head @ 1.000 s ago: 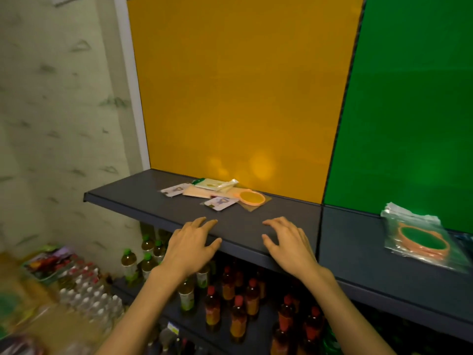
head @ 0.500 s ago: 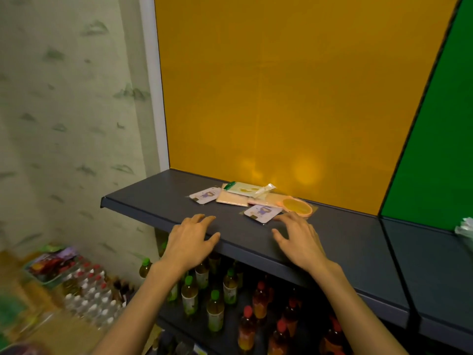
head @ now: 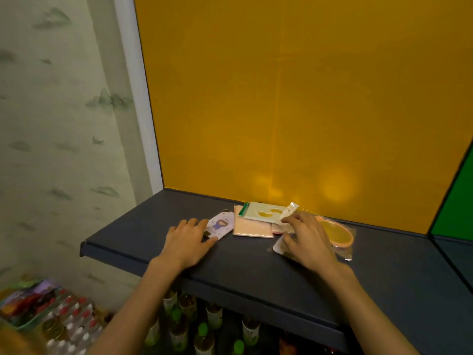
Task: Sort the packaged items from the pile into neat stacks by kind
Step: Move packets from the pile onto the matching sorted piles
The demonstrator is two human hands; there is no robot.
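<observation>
A small pile of flat packets lies on the dark shelf (head: 256,267) against the yellow back panel. It holds a white card packet with a cartoon figure (head: 221,224), a pink flat packet (head: 252,226), a pale packet with a green strip and yellow footprints (head: 266,212), and a clear bag with an orange ring (head: 337,233). My left hand (head: 188,242) lies flat, fingertips touching the cartoon packet's near corner. My right hand (head: 304,239) rests over a second white card packet (head: 279,245), fingers spread, index tip near the footprint packet.
The shelf ends at a left edge beside a patterned wall (head: 64,149). A green panel (head: 458,208) starts at the far right. Below the shelf stand rows of bottles (head: 204,326); a tray of small bottles (head: 64,319) sits lower left.
Both hands have moved forward from the shelf's front edge onto the pile; the left now touches the cartoon packet and the right covers the second white packet. The view shifted left.
</observation>
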